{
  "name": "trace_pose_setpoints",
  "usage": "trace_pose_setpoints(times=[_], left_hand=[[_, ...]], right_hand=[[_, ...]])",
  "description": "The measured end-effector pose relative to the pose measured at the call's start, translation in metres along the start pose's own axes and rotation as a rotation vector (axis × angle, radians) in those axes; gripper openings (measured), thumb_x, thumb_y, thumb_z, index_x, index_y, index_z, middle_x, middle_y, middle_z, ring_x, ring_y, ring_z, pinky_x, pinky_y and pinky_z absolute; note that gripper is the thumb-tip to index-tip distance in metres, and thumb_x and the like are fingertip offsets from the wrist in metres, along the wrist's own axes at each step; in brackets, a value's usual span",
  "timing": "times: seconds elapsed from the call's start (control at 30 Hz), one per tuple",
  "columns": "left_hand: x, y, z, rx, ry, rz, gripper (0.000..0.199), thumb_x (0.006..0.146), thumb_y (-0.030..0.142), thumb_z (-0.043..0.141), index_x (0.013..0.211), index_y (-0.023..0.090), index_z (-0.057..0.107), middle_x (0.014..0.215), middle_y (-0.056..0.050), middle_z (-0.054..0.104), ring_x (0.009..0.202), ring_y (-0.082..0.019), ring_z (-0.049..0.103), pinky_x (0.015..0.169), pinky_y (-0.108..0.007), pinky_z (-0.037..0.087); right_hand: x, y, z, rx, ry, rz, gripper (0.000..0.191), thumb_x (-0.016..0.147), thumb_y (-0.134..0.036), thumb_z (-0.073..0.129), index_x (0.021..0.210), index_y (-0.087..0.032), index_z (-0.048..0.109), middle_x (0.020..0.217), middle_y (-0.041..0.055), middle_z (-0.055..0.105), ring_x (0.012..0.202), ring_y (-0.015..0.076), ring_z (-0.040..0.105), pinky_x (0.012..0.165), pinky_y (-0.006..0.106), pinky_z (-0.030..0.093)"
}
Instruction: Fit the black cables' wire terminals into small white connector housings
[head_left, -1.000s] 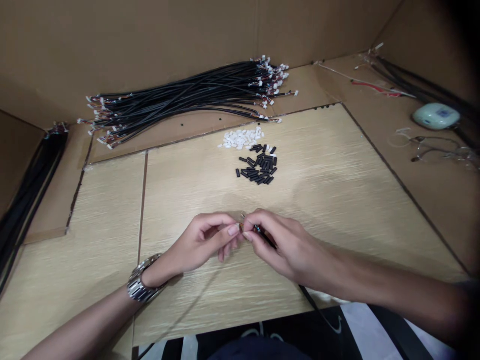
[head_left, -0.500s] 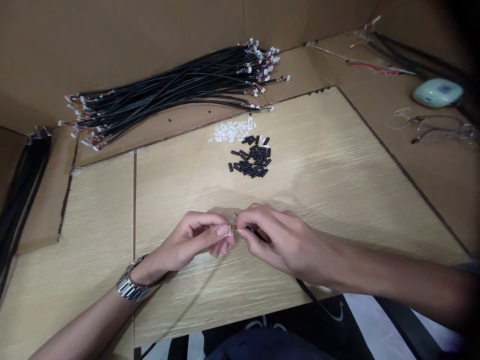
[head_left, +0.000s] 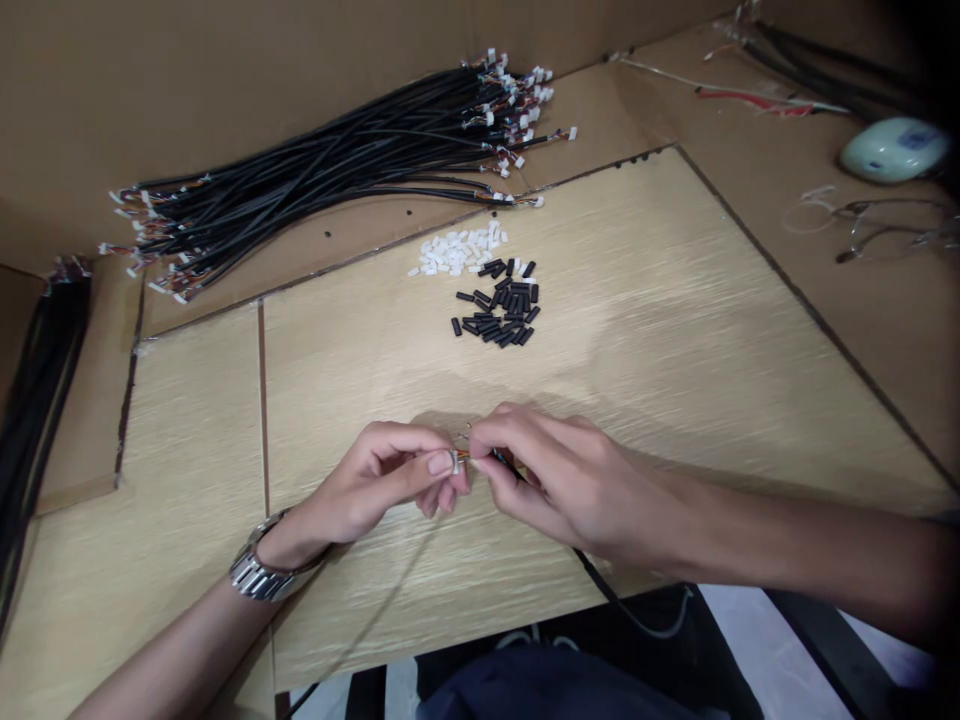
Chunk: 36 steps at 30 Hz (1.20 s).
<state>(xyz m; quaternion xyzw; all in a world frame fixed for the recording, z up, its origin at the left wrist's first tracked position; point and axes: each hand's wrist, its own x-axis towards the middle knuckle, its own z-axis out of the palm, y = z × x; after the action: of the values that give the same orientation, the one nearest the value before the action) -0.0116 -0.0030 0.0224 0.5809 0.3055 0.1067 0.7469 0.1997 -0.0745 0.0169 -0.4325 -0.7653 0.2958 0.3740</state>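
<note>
- Left hand (head_left: 384, 485), right hand (head_left: 562, 475): fingertips slightly farther apart than 1.0 s ago.
- Left pinches white connector (head_left: 455, 462); right grips black cable (head_left: 596, 577) near coloured wires (head_left: 463, 455).
- Cable end over desk (head_left: 675, 350), person's side of black pieces (head_left: 517, 301).

A pale wood-grain tabletop (head_left: 675, 300) fills the middle, crossed near its left side by a thin brown seam (head_left: 263, 400) running from the far edge to the near edge. Flat brown cardboard borders it: a far strip (head_left: 615, 130), a right strip (head_left: 892, 330) and a left strip (head_left: 90, 430). Beyond the far edge stands a plain brown cardboard wall (head_left: 262, 80), meeting a right-hand wall (head_left: 825, 15) past the far right corner. Soft light leaves a faint sheen and blurred shadows on the wood
</note>
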Motion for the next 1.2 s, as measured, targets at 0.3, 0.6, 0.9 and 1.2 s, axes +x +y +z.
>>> trace_pose_setpoints(times=[0.3, 0.6, 0.9, 1.2], left_hand=[[0.0, -0.002, -0.001, 0.009, -0.015, 0.01, 0.025, 0.096, 0.029, 0.059, 0.083, 0.013, 0.074, 0.066, -0.004, 0.067, 0.057, -0.009, 0.057, 0.054, -0.018, 0.046], [0.001, 0.001, 0.002, 0.06, -0.001, 0.001, 0.029, 0.096, 0.028, 0.059, 0.076, 0.013, 0.072, 0.064, -0.004, 0.067, 0.055, -0.009, 0.056, 0.054, -0.018, 0.046], [0.0, -0.002, 0.003, 0.02, 0.038, 0.005, 0.028, 0.095, 0.03, 0.061, 0.077, 0.012, 0.072, 0.063, -0.003, 0.064, 0.055, -0.008, 0.055, 0.052, -0.016, 0.045], [0.0, -0.008, 0.002, 0.017, 0.087, 0.032, 0.03, 0.094, 0.034, 0.061, 0.078, 0.011, 0.071, 0.066, -0.004, 0.062, 0.056, -0.009, 0.055, 0.051, -0.018, 0.047]], right_hand=[[0.0, 0.001, 0.001, -0.007, -0.013, -0.033, 0.012, 0.101, -0.016, 0.042, 0.098, -0.017, 0.053, 0.086, 0.0038, 0.061, 0.074, 0.0134, 0.057, 0.064, 0.027, 0.046], [-0.005, 0.005, 0.004, -0.106, -0.074, -0.078, 0.016, 0.101, -0.014, 0.039, 0.104, -0.016, 0.054, 0.096, 0.0069, 0.064, 0.085, 0.017, 0.061, 0.067, 0.029, 0.046], [0.002, -0.001, 0.001, 0.331, -0.032, 0.188, 0.011, 0.095, -0.016, 0.052, 0.105, -0.021, 0.054, 0.085, 0.0003, 0.064, 0.067, 0.0107, 0.06, 0.056, 0.022, 0.048], [0.01, 0.002, 0.001, 0.869, -0.133, 0.617, 0.013, 0.092, -0.03, 0.062, 0.094, -0.019, 0.055, 0.069, -0.0055, 0.058, 0.044, 0.0069, 0.057, 0.042, 0.019, 0.053]])
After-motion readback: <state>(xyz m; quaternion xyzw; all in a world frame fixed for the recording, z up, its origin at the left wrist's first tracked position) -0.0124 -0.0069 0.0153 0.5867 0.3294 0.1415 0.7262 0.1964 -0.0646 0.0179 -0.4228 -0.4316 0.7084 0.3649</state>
